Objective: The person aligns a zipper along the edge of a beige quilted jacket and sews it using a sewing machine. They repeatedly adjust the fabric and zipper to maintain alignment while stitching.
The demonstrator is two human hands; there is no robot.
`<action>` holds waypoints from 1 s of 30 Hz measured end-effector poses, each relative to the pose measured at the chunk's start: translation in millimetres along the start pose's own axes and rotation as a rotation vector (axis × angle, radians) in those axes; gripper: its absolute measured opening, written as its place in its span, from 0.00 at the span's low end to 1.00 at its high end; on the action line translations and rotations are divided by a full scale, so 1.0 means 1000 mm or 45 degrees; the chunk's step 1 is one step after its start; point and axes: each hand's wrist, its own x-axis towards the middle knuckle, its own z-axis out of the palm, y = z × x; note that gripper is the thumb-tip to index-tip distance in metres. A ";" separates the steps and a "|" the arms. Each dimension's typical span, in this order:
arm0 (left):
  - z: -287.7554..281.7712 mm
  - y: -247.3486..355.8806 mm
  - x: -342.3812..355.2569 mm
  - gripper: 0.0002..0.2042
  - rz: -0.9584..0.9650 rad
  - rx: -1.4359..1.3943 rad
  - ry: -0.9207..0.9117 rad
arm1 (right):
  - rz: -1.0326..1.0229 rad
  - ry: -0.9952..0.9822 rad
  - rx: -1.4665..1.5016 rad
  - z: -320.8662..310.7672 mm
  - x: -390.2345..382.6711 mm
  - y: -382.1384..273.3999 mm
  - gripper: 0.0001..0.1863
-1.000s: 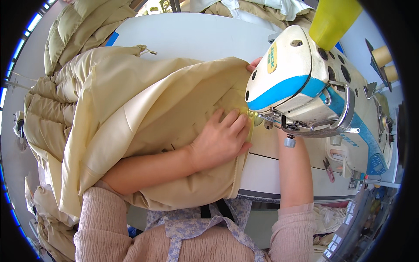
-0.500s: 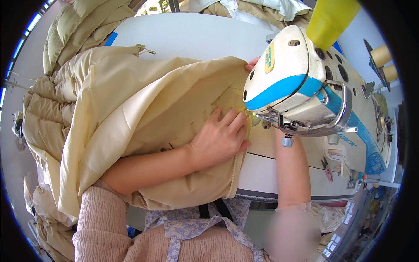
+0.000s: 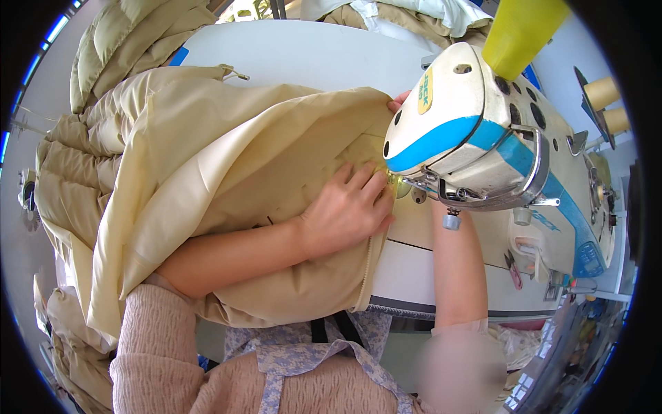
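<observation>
A beige padded jacket (image 3: 269,176) lies spread over the sewing table, its smooth lining turned up in large folds. My left hand (image 3: 348,210) bends its fingers over the cloth beside the zip edge, close to the needle area, and grips the layers there. The zip (image 3: 366,272) runs down the jacket's right edge toward me. Under the head of the white and blue sewing machine (image 3: 448,124) my right forearm reaches away. Only fingertips of my right hand (image 3: 397,102) show past the machine, pinching the jacket's far edge; the rest is hidden. The needle's tip is hard to make out.
Small thread snips (image 3: 513,270) lie on the table right of my right forearm. A yellow-green cup-like piece (image 3: 520,34) rises above the machine. Thread cones (image 3: 603,91) stand at the right. More padded garments (image 3: 134,52) are heaped at the far left and far side.
The whole view has shifted slightly. My left hand has edged slightly away from me along the zip edge; my right fingertips keep their hold on the far edge.
</observation>
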 end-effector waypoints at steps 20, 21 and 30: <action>-0.041 0.044 -0.046 0.21 0.127 0.029 -0.195 | 0.204 0.076 -1.348 0.041 -0.306 0.108 0.22; -0.044 0.054 -0.057 0.21 0.124 -0.065 -0.195 | 0.204 0.105 -1.133 0.042 -0.305 0.114 0.19; -0.051 0.055 -0.068 0.21 -0.022 -0.342 0.038 | -0.522 -0.570 -1.660 0.080 -0.284 0.054 0.19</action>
